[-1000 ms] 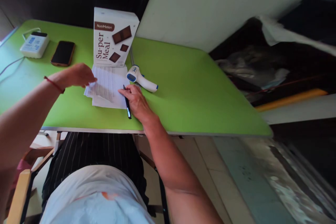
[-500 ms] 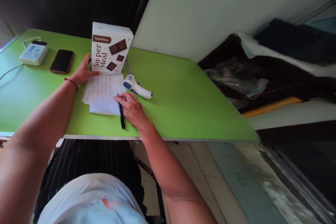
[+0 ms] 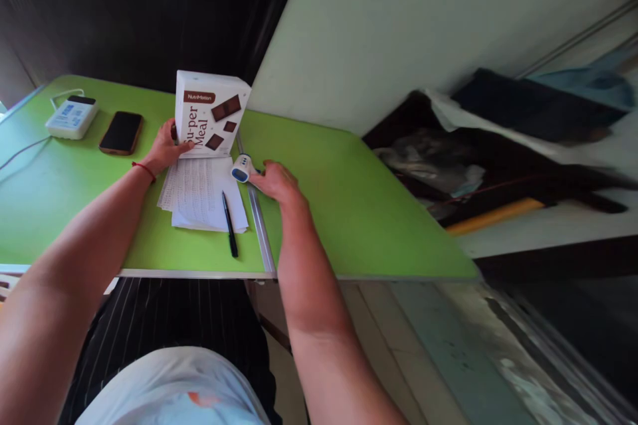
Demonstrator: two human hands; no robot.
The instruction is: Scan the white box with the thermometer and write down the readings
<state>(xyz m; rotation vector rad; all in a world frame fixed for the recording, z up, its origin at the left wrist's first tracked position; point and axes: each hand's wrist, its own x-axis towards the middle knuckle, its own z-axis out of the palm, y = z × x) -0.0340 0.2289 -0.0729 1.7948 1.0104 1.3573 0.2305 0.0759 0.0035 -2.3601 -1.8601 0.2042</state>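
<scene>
A white "NutriMotion Su-per Meal" box (image 3: 229,96) stands upright at the back of the green table. My left hand (image 3: 167,146) grips its lower left edge, thumb across the front and the other fingers partly hidden at the side. My right hand (image 3: 279,181) is closed around the handle of a white and blue infrared thermometer (image 3: 242,166), whose screen end points left. Most of the handle is hidden by the hand. Printed paper sheets (image 3: 199,186) lie in front of the box, with a black pen (image 3: 229,224) resting on their right side.
A dark smartphone (image 3: 121,133) lies left of the box. Beyond it sits a white device with a cable (image 3: 72,118). A metal strip (image 3: 262,229) crosses the green tabletop (image 3: 349,212). Shelves with cloth and bags (image 3: 433,153) stand to the right.
My right hand has left the pen and sheets and moved right onto the thermometer, taking its handle. My left thumb now reaches further across the box front. The view has shifted slightly.
</scene>
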